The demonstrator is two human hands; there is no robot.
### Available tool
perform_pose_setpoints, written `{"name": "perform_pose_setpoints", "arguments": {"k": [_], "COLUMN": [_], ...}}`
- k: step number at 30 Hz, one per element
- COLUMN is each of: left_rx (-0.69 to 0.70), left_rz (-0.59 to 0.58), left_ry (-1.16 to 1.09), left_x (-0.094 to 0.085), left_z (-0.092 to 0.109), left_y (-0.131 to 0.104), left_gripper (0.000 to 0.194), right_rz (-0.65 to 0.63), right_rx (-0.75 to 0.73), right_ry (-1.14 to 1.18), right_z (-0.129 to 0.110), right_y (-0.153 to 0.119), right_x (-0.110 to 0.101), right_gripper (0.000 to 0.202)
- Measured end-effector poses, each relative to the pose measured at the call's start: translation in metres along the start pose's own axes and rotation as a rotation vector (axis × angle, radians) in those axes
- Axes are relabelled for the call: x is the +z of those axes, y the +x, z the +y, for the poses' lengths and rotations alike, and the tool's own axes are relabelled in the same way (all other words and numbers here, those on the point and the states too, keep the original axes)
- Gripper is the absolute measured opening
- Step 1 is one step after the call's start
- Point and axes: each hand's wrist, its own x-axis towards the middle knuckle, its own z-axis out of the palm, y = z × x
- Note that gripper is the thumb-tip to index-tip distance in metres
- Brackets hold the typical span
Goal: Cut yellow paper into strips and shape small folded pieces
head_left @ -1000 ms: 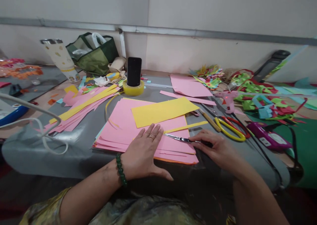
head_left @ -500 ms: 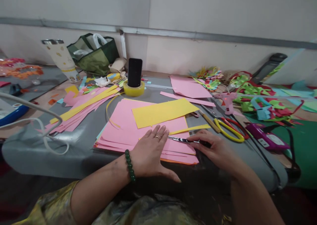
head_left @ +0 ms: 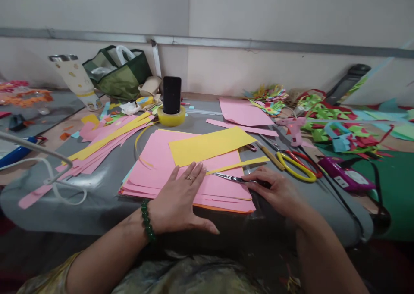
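My left hand (head_left: 177, 195) lies with fingers spread on a stack of pink paper (head_left: 152, 151). Its fingertips touch the lower edge of a yellow paper sheet (head_left: 210, 145) on top. My right hand (head_left: 278, 192) is closed around a craft knife (head_left: 234, 179) with a slim silver blade and a dark handle. The blade points left over the pink stack, just below a narrow yellow paper strip (head_left: 249, 164). The grip end of the knife is partly hidden by my fingers.
Yellow-handled scissors (head_left: 296, 169), red-handled scissors (head_left: 310, 162) and a pink glue gun (head_left: 293, 130) lie at the right. Cut strips (head_left: 110, 143) fan out at the left, near a white cable (head_left: 69, 197). Behind the stack, a phone (head_left: 172, 95) stands in a tape roll (head_left: 171, 116).
My left hand has shifted left along the stack, away from the blade. My right hand keeps its hold on the craft knife. The view has shifted slightly.
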Motion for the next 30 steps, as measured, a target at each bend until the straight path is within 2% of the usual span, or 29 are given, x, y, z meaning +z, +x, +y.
{"name": "perform_pose_setpoints", "arguments": {"k": [9,20,30], "left_rx": [0.013,0.007,-0.018], "left_rz": [0.065,0.044,0.053], "left_ry": [0.005,0.023,0.034], "left_x": [0.007,0.009,0.010], "left_z": [0.000,0.001,0.002], "left_y": [0.001,0.002,0.002], "left_gripper": [0.125,0.125,0.126], "right_rz": [-0.038,-0.080,-0.080], "right_rx": [-0.025,-0.001,0.008], "right_ry": [-0.030,-0.009,0.029], "right_z": [0.001,-0.013,-0.014], "right_y": [-0.002,-0.003,-0.003], "right_x": [-0.003,0.003,0.006], "right_gripper": [0.020,0.018,0.018]}}
